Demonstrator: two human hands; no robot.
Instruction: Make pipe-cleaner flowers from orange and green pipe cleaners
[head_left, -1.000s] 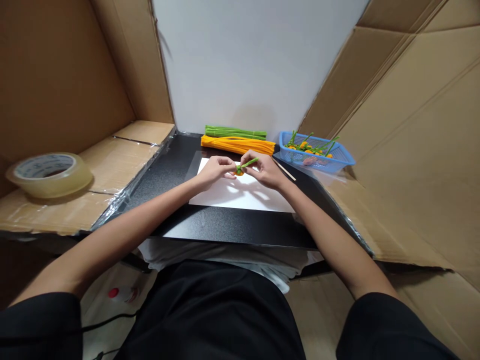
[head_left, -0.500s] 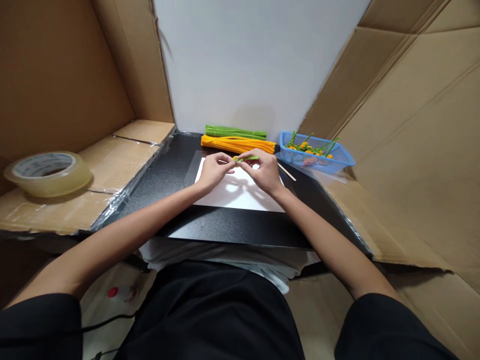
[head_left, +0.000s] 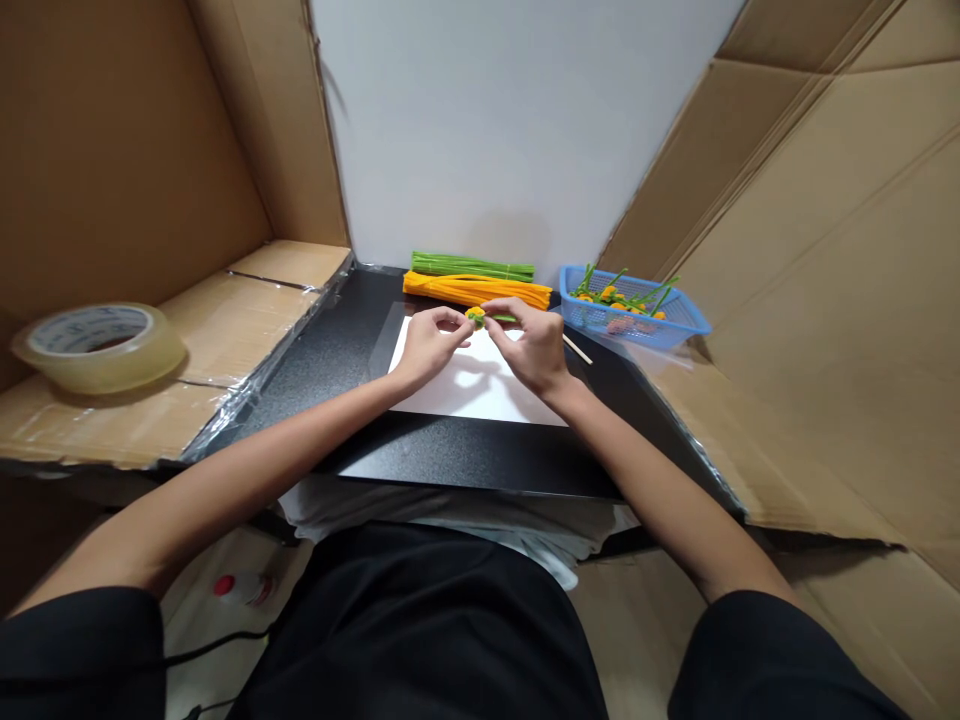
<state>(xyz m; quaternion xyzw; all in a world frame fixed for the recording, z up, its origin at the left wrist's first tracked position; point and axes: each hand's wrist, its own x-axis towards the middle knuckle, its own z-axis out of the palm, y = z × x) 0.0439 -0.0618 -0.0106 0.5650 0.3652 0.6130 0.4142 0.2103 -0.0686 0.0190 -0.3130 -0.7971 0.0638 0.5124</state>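
A roll of tape (head_left: 112, 372) sits at the left of the frame. At the centre, the left hand (head_left: 426, 350) pinches a small yellow-and-green flower (head_left: 475, 314) in its fingers above a white sheet (head_left: 465, 393), and the right hand (head_left: 535, 350) grasps its green stem (head_left: 505, 319). Right of centre, a blue basket (head_left: 694, 324) holds more yellow flowers (head_left: 609, 292).

Both forearms (head_left: 300, 448) on an inward slant, hands (head_left: 429, 348) close together, each in a fingertip pinch.
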